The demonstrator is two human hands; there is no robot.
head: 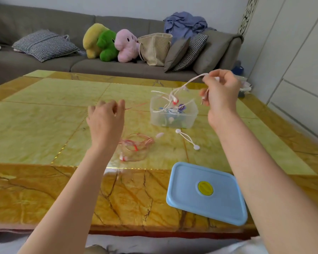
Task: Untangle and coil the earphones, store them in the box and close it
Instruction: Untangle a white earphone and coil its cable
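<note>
A clear plastic box stands open on the table, with several coloured earphones inside. My right hand is raised to the right of the box and pinches a white earphone cable, which hangs in loops down into the box. My left hand hovers left of the box and pinches the end of a thin pink cable. That cable leads to a loose pink earphone tangle lying on the table. The blue lid with a yellow disc lies near the front edge.
A white cord tie with two round ends lies in front of the box. A small white earbud piece lies beside the pink tangle. Behind the table is a grey sofa with cushions, plush toys and a beige bag.
</note>
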